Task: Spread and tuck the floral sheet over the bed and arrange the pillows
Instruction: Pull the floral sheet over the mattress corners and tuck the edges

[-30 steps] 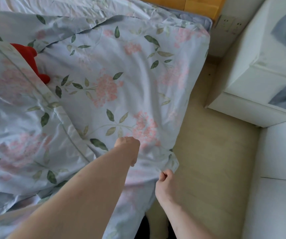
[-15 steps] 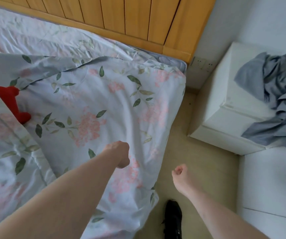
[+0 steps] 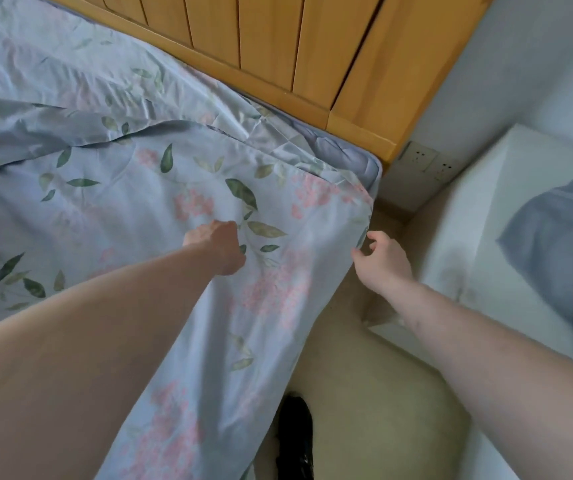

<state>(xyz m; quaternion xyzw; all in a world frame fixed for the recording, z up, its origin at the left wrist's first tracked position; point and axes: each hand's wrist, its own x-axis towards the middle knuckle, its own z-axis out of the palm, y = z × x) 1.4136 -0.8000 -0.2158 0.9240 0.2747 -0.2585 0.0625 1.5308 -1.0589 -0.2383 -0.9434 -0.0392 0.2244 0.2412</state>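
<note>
Sheet (image 3: pixel 146 202), pale blue with pink flowers and green leaves, lies over the bed under the left hand (image 3: pixel 217 249) and hangs down the bed's side between the two arms. The left hand rests knuckles-up on the cloth with its fingers curled under; whether it grips a fold I cannot tell. The right hand (image 3: pixel 380 263) is just beside the sheet's hanging edge, fingers loosely curled and parted, fingertips at the hem but not clearly pinching it. Beyond both hands runs a wooden headboard (image 3: pixel 278 53). Right of the right hand stands a white cabinet (image 3: pixel 479 237) with grey cloth (image 3: pixel 555 247) heaped on it. Below the hands, a black shoe (image 3: pixel 295 441) sits on the floor.
</note>
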